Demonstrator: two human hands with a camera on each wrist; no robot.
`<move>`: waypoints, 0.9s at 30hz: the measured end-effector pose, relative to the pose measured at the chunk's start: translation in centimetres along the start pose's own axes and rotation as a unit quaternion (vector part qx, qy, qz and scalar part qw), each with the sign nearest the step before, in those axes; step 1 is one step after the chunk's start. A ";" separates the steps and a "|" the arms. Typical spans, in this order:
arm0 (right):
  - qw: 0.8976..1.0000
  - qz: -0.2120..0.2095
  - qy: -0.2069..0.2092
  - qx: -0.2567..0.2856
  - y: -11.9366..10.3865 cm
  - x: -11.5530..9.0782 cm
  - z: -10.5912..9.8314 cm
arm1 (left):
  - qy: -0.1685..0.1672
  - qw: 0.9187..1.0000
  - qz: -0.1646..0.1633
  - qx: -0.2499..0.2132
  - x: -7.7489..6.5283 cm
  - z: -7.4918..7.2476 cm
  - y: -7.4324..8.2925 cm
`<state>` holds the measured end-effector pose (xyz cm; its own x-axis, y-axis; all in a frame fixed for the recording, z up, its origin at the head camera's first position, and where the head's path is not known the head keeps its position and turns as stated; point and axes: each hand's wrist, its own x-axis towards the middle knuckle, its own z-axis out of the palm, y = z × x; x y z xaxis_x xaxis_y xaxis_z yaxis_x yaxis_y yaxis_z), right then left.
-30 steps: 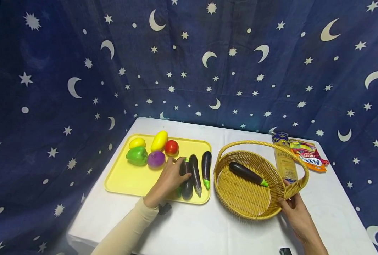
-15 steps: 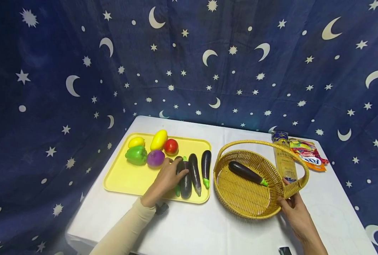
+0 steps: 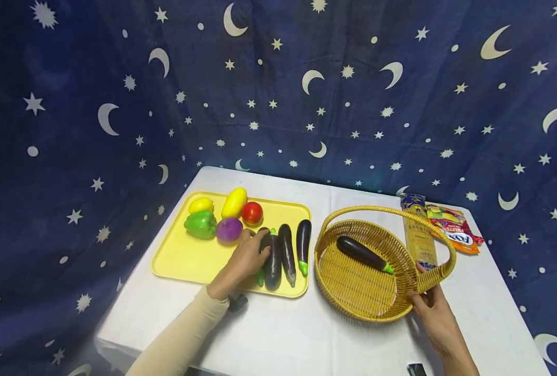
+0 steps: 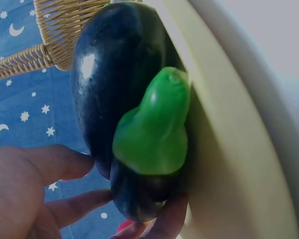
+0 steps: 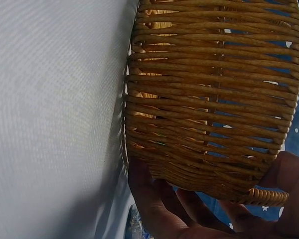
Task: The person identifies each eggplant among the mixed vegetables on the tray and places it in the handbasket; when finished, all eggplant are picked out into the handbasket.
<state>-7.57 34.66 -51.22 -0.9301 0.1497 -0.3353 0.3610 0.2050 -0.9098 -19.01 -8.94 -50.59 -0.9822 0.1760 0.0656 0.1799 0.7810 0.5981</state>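
My left hand (image 3: 246,255) pinches a dark eggplant with a green cap (image 4: 154,129), which lies on the yellow tray (image 3: 180,261); in the head view the hand mostly hides it. Right beside it lies a larger eggplant (image 3: 273,266), with two slimmer eggplants, one in the middle (image 3: 287,253) and one at the tray's right edge (image 3: 303,243). My right hand (image 3: 440,318) holds the right side of the wicker basket (image 3: 335,303), fingers against its outer wall in the right wrist view. One eggplant (image 3: 360,253) lies inside the basket.
On the tray's left half are a green bell pepper (image 3: 200,224), a purple round vegetable (image 3: 229,230), a tomato (image 3: 252,213), a lemon (image 3: 200,205) and a longer yellow fruit (image 3: 234,202). Behind the basket lie a pasta packet (image 3: 419,240) and a candy bag (image 3: 453,227).
My left hand has shifted slightly left, from the larger eggplant to the green-capped one on its left. My right hand and the basket stay in place.
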 end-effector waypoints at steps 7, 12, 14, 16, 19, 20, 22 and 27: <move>1.000 0.001 0.002 -0.002 0.2 0.2 0.1 | -0.007 1.000 0.007 -0.013 0.2 0.1 -0.5; 1.000 0.000 0.001 -0.010 0.1 0.1 0.2 | -0.007 0.999 0.007 -0.031 0.1 0.0 -0.9; 1.000 -0.001 -0.001 -0.013 0.1 0.0 0.2 | -0.007 0.999 0.006 -0.036 0.1 0.0 -1.0; 1.000 -0.001 -0.001 -0.017 0.1 -0.1 0.2 | -0.006 0.999 0.005 -0.039 0.1 -0.1 -1.1; 1.000 -0.002 0.003 -0.019 0.0 -0.1 0.3 | -0.006 0.999 0.000 -0.039 0.0 -0.1 -1.3; 1.000 -0.001 0.004 -0.020 0.0 -0.1 0.3 | -0.006 0.999 -0.003 -0.042 0.0 -0.2 -1.3; 1.000 -0.001 0.007 -0.021 0.0 -0.1 0.3 | -0.006 0.999 -0.005 -0.046 0.0 -0.3 -1.3; 1.000 0.000 0.006 -0.017 0.1 -0.1 0.2 | -0.017 0.996 -0.018 -0.085 0.0 -0.9 -1.4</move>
<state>-7.46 34.43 -51.30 -0.9291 0.1614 -0.3328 0.3639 0.2368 -0.9009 -19.28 -10.55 -50.74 -0.9849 0.1726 0.0157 0.1298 0.6746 0.7267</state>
